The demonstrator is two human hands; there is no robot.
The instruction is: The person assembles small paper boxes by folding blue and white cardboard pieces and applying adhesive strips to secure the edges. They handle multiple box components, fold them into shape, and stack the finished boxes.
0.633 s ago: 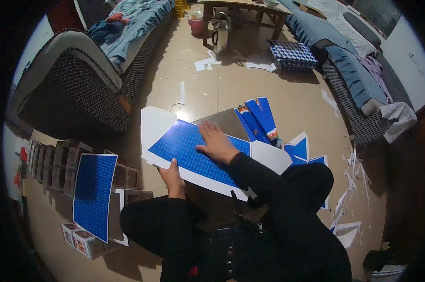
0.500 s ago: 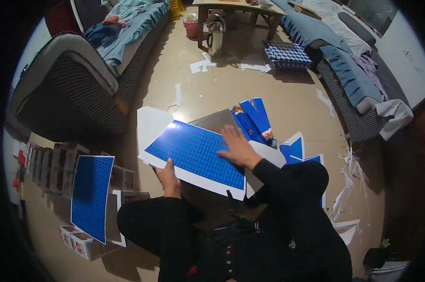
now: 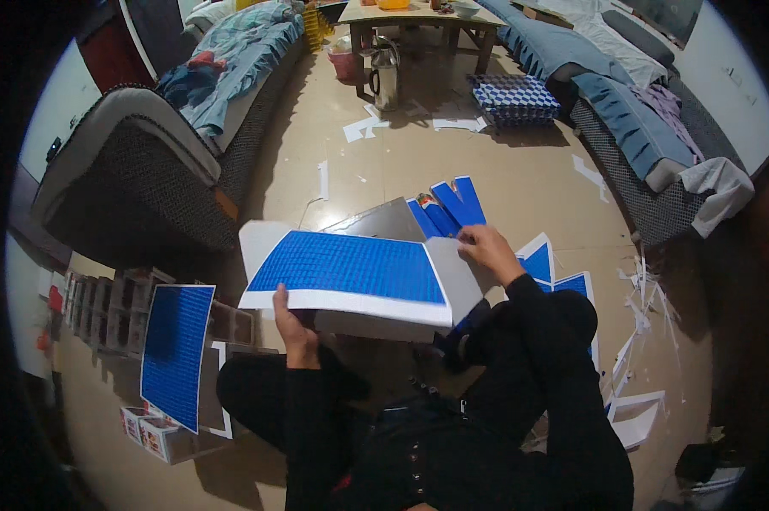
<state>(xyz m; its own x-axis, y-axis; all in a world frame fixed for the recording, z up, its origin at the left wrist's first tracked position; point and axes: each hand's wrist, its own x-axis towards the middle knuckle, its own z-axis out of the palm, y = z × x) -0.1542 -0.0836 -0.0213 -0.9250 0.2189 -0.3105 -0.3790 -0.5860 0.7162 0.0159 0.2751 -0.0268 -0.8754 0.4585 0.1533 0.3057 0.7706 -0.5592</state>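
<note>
A blue sheet (image 3: 350,266) with a woven-looking pattern and a white border lies over a larger white sheet, tilted up in front of me. The white sheet shows as flaps at the left and the right (image 3: 459,285). My left hand (image 3: 295,332) grips the near left edge, thumb on top and fingers hidden underneath. At the far right corner, the fingers of my right hand (image 3: 491,254) are pinched on the white flap. Beyond the sheets, a flat grey board (image 3: 376,221) lies on the floor, partly covered.
Rolled blue sheets (image 3: 461,204) lie ahead; cut blue-and-white pieces (image 3: 537,260) and white paper strips (image 3: 644,298) are at right. Another blue sheet (image 3: 178,353) leans by a grey rack (image 3: 116,311) at left. A metal flask (image 3: 385,77) stands near a table (image 3: 418,15) between two sofas.
My right hand has left the middle of the blue sheet, where it lay spread, for the far right corner. The sheets now tilt and bend, and the white right flap shows more.
</note>
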